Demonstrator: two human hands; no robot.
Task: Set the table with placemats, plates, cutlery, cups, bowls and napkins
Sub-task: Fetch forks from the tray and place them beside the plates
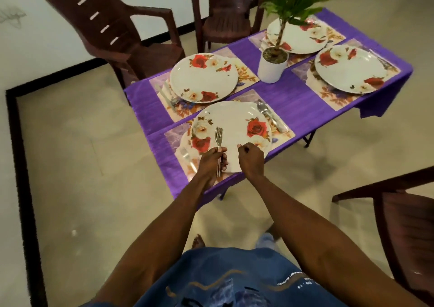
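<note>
Several white plates with red roses sit on floral placemats on a purple-covered table (288,100). Over the nearest plate (234,123) my left hand (212,161) grips a bundle of forks (218,140), tines pointing away from me. My right hand (250,157) hovers beside it above the plate's near edge, fingers curled, holding nothing that I can see. A spoon and knife (270,115) lie on the placemat right of this plate. More cutlery (168,96) lies left of the far-left plate (203,77). Two further plates (351,70) stand at the far end.
A white pot with a green plant (272,66) stands mid-table. Brown plastic chairs stand behind the table at the left (112,32) and middle (225,13), and another at my right (404,231). The tiled floor lies around the table.
</note>
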